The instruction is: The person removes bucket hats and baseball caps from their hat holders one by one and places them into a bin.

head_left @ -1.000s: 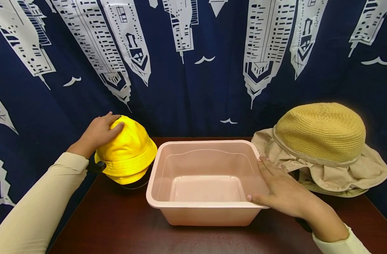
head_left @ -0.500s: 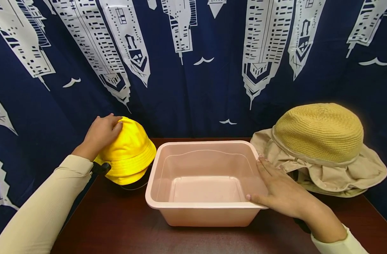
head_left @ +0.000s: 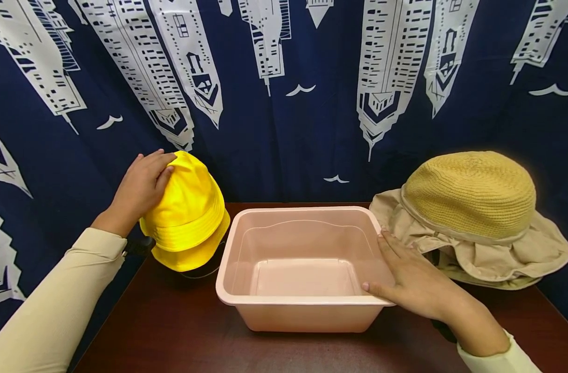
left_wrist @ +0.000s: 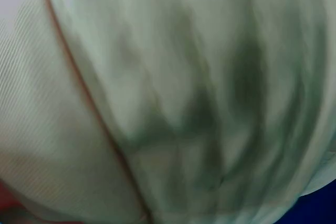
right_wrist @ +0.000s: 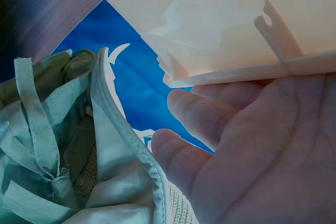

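Observation:
In the head view my left hand (head_left: 144, 184) pinches the crown of a yellow bucket hat (head_left: 186, 197) at the left. A second yellow brim (head_left: 190, 257) shows below the hat's brim. Pale, blurred stitched cloth (left_wrist: 157, 98) fills the left wrist view. My right hand (head_left: 416, 277) rests on the right rim of a pink plastic tub (head_left: 307, 300), fingers fairly straight, thumb at the front corner. From the right wrist, the palm and fingers (right_wrist: 205, 114) lie right against the tub's rim. Nothing lies inside the tub.
A straw-crowned hat with a wide beige cloth brim (head_left: 470, 199) sits at the right, close to my right hand; its cloth straps (right_wrist: 39, 119) show from the right wrist. A dark hat edge (head_left: 204, 267) lies under the yellow ones. A navy printed curtain (head_left: 274, 140) hangs behind the brown table (head_left: 172, 321).
My left hand has risen with the upper yellow bucket hat, and more of the yellow brim below is exposed. The right hand and tub stay put.

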A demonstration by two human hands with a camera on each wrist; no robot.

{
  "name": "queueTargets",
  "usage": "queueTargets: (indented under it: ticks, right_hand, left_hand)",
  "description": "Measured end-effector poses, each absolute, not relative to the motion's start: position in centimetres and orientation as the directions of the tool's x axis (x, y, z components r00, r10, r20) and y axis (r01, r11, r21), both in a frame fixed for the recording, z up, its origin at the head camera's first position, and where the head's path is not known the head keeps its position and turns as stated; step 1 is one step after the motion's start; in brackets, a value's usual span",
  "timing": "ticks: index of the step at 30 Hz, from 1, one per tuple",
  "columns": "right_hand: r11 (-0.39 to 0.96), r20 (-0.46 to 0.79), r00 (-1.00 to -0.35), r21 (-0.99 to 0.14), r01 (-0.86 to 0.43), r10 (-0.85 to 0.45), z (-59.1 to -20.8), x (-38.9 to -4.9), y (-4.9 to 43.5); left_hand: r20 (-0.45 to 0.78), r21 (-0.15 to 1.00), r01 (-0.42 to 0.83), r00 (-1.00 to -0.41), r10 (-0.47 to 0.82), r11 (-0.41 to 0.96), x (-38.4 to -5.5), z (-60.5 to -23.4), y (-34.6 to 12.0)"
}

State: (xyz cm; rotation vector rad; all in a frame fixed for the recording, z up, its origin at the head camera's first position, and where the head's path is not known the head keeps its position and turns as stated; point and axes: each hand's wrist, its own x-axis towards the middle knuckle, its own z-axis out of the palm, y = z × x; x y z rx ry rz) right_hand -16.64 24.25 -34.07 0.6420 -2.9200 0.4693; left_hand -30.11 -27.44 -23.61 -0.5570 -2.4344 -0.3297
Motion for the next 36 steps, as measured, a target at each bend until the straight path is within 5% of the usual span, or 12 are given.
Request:
queueTargets:
  ticks: [16,26,36]
  right_hand:
    - [0.855,0.198,-0.897,-0.278,-0.437,-0.394,-34.4,-16.6,24.4]
    - [0.857,0.199,-0.900,-0.283,-0.431,-0.388,-34.4,-16.6,24.4]
    - [0.862,0.193,-0.904,-0.277,-0.424,-0.382,-34.4,-16.5,24.5]
  left_hand:
    - [0.689,-0.104,0.696,-0.465,0.556,0.710,-28.9,-19.9,-23.8]
    - [0.728,-0.027,0.766,-0.425,0.538,0.642,-28.6,-17.9,-20.5]
    - [0.721,-0.074,0.879,-0.279,0.634,0.471,-28.4,-17.5,-15.8]
